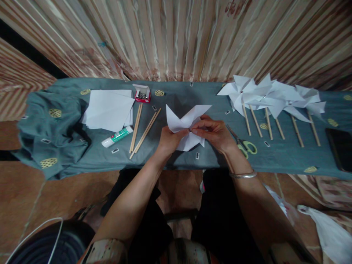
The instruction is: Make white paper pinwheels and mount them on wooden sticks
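A white paper pinwheel (187,119) is held up over the middle of the cloth-covered table. My left hand (171,138) grips its left side, the thumb reaching toward the centre. With thumb and fingers closed, my right hand (213,132) pinches a small shiny pushpin (190,130) at the pinwheel's centre. The fingers behind the paper are partly hidden. No stick shows on this pinwheel. Scissors with light green handles (249,147) lie just right of my right hand. Several wooden sticks (145,134) rest to the left of my left hand.
At the left are a stack of white paper (107,108), a glue stick (117,136) and an open red box of pins (142,96). Several finished pinwheels on sticks (244,91) lie at the right, with a dark phone (338,148) near the table's right end.
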{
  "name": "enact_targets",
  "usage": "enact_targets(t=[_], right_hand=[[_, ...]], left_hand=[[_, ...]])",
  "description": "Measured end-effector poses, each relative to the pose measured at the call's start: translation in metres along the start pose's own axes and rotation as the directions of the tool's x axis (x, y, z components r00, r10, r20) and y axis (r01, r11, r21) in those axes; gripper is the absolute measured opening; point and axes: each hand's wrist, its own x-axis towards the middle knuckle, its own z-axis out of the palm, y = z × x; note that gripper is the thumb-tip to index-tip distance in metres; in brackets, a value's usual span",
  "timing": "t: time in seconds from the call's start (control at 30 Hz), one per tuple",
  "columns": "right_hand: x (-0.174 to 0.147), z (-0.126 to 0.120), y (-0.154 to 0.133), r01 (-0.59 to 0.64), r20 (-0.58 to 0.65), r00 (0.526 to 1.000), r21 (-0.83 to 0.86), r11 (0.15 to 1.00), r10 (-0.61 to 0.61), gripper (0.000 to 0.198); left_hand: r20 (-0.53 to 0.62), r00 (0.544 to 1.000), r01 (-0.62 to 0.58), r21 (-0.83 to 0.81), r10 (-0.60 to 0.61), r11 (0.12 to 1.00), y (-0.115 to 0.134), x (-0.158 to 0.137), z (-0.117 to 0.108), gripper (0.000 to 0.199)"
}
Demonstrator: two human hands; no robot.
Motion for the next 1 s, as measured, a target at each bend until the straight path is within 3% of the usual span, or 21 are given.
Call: enact_targets(t=[0.6,1.0], right_hand=[[0.0001,-0.0027,0.001,-0.053,0.014,0.998,0.017,0.998,0.053,0.014],[-0.0011,-0.0039,0.0004,-0.066,0.025,0.997,-0.01,0.998,0.066,0.023]], left_hand=[[0.021,1.0,0.01,0.01,-0.01,1.0,-0.0022,-0.0003,-0.0017,0.024],[0.01,1.0,0.014,0.009,-0.014,1.0,-0.0012,-0.0013,-0.0014,0.024]])
